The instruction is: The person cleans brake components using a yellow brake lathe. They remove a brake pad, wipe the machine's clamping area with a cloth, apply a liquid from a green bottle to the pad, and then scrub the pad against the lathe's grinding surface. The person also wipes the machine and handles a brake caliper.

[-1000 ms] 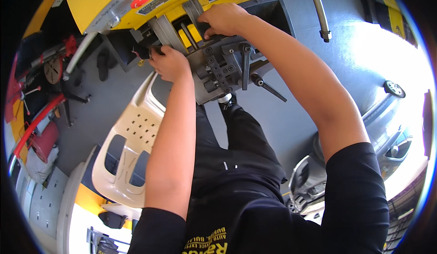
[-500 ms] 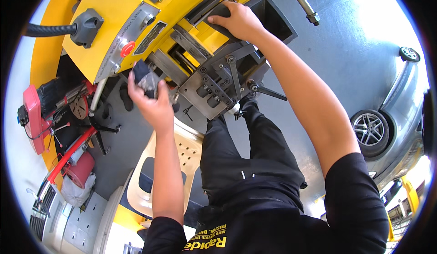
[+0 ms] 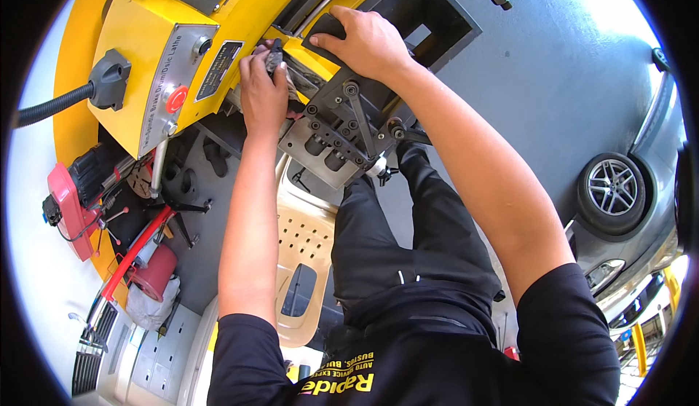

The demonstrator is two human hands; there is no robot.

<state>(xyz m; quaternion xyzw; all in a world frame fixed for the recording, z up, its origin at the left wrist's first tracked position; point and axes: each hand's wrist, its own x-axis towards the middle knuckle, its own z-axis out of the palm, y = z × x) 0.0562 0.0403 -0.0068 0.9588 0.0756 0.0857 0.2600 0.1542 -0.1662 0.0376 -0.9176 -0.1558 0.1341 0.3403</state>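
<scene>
- The left hand (image 3: 263, 93) has its fingers curled around a crumpled grey-and-black rag (image 3: 274, 58), gripping it with part of the cloth showing past the fingertips.
- That rag is at the yellow lathe (image 3: 244, 20), next to the grey slide rails (image 3: 306, 80); the hand hides whether it presses on them.
- The right hand (image 3: 370, 45) lies over a dark machine part (image 3: 325, 27), thumb and index finger apart; whether it grips or only rests there, I cannot tell.
- Just below the hands sits the black tool holder (image 3: 349, 118), with 2 lever handles, mounted on a bare metal plate (image 3: 295, 142).
- Beside the right hand is an open dark bin (image 3: 437, 38) built onto the machine.
- The silver control panel (image 3: 156, 107), left of the left hand, carries a red mushroom button (image 3: 175, 99) and a black knob (image 3: 202, 45); a black plug (image 3: 111, 78) with a ribbed cable (image 3: 54, 106) joins the yellow box.
- A cream plastic chair (image 3: 309, 235) stands beside the person's black trousers (image 3: 371, 238).
- At the far left is a red-headed machine (image 3: 71, 209); well apart on the right, a grey car (image 3: 659, 180) shows a multi-spoke wheel (image 3: 613, 192).
</scene>
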